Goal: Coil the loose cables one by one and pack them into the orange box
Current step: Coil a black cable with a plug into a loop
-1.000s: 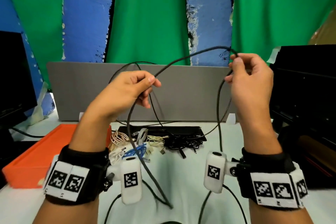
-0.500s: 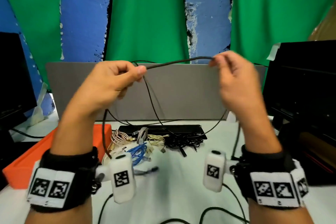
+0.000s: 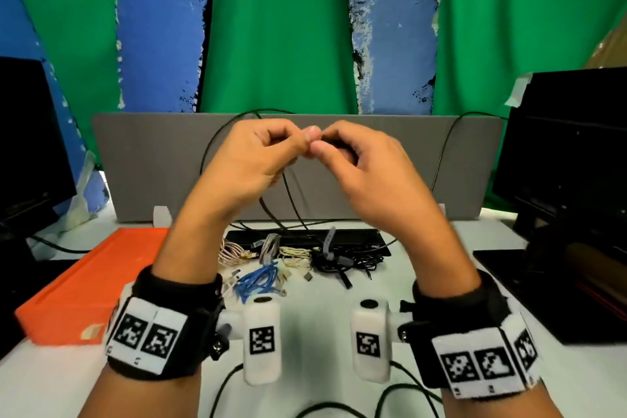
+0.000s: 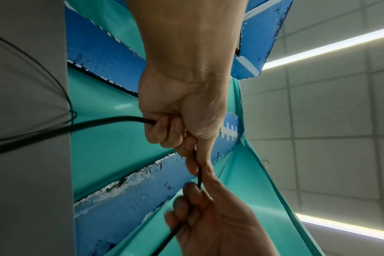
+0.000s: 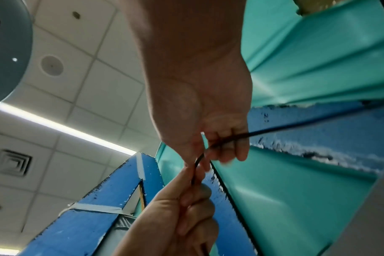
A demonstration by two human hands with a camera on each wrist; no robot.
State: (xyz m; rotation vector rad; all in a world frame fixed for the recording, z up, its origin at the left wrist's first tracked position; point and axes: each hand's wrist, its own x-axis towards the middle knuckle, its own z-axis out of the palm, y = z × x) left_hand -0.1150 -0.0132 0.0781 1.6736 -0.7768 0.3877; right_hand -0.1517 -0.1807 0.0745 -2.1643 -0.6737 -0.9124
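Mid-coil: left hand (image 3: pixel 251 159) and right hand (image 3: pixel 359 163) both pinch the black cable (image 4: pixel 94 123), fingertips touching. Next, probably pass the loop leftward.

Both forearms raised in front of the body, wrists angled inward, each wrist wrapped in a black band bearing white marker tags. Left hand (image 3: pixel 252 159) and right hand (image 3: pixel 364 166) brought together at the fingertips, touching. Left fingers (image 4: pixel 164 131) curled, thumb and forefinger pinched on a thin black cable (image 4: pixel 200 175). Right fingers (image 5: pixel 230 149) curled likewise, pinching the same cable just beside the left grip.
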